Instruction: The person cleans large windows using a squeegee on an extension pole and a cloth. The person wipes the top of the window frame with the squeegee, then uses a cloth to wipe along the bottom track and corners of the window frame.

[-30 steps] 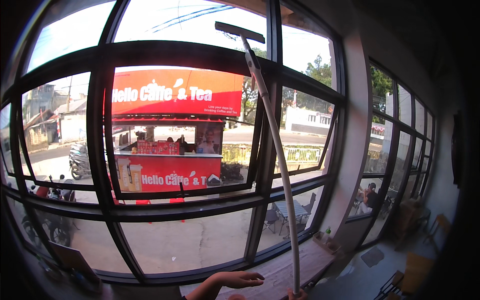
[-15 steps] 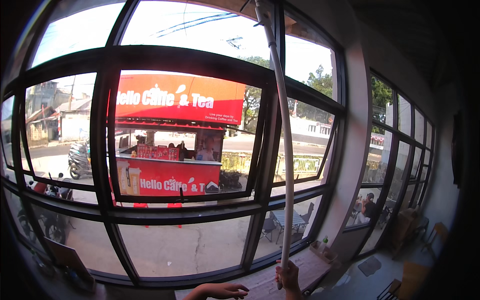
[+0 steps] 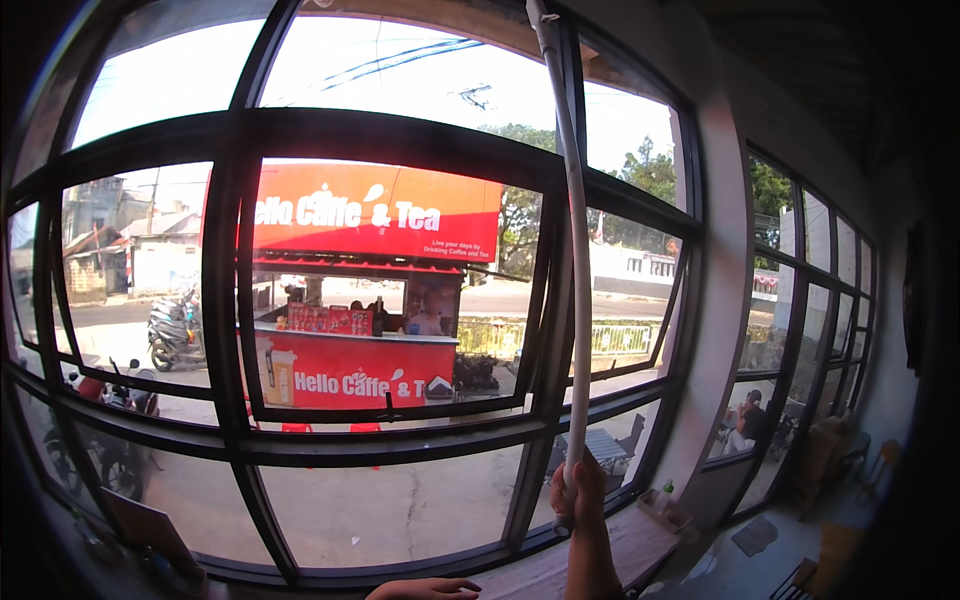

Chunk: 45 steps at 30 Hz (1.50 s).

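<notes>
My right hand (image 3: 580, 490) is wrapped around the lower part of a long white pole (image 3: 580, 300). A short end of the pole sticks out below my fist. The pole rises almost upright, leaning slightly left at the top, in front of the black window frame (image 3: 390, 128); its upper tip runs out of view or is hard to make out. At the bottom edge my left hand (image 3: 428, 589) is only partly in view, palm down with fingers stretched, holding nothing. It is near a pale wooden counter (image 3: 535, 562) under the window.
On the counter stands a small box (image 3: 664, 511) with a green-topped bottle (image 3: 665, 490). A dark board (image 3: 150, 530) leans at lower left. Chairs and a yellowish table (image 3: 840, 550) stand at right. Beyond the glass are a red kiosk (image 3: 345, 375), motorcycles and a seated person (image 3: 742, 422).
My right hand has risen with the pole, showing more of my forearm. My left hand sits lower in the picture. The whole view has shifted slightly.
</notes>
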{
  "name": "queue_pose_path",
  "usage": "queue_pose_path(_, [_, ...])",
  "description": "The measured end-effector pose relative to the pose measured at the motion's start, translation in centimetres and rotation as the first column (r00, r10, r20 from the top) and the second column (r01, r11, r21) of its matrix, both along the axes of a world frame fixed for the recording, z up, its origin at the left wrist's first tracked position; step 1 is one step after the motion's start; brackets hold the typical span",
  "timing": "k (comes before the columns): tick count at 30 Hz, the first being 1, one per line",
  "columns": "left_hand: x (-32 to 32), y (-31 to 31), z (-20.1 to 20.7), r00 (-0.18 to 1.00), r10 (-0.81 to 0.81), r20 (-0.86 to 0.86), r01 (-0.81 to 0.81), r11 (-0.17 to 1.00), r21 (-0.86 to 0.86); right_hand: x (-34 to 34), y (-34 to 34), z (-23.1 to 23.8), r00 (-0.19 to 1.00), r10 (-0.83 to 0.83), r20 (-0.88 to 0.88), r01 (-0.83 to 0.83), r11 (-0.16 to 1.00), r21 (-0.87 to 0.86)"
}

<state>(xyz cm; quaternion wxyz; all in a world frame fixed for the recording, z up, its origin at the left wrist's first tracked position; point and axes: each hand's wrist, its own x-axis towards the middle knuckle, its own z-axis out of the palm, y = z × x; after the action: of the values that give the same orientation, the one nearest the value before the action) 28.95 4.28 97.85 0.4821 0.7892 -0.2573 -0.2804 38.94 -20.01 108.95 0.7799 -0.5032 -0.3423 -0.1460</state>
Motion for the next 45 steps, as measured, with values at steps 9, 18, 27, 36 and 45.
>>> queue_pose_path(9, [-0.1,2.2,-0.9,0.998,-0.030,0.063,0.032,0.999,-0.030,2.2,0.8,4.9,0.996,0.087,0.028,-0.089,0.991,0.103])
queue_pose_path(18, [1.4,2.7,-2.6,0.995,-0.080,-0.067,0.075,0.994,-0.083,6.4,-1.0,6.7,0.998,0.058,0.019,-0.060,0.995,0.080])
queue_pose_path(27, [3.4,2.4,-2.5,0.990,-0.131,-0.055,0.130,0.991,-0.019,7.4,-3.6,8.7,0.999,-0.012,-0.039,0.013,1.000,0.029])
queue_pose_path(36, [7.0,1.4,7.3,0.979,-0.092,0.181,0.086,0.995,0.041,6.2,-6.6,11.5,0.918,-0.397,-0.003,0.363,0.842,-0.399])
queue_pose_path(45, [8.4,-5.0,20.8,0.796,-0.022,0.605,0.082,0.994,-0.072,4.7,-9.7,13.4,0.894,-0.447,-0.039,0.369,0.783,-0.501])
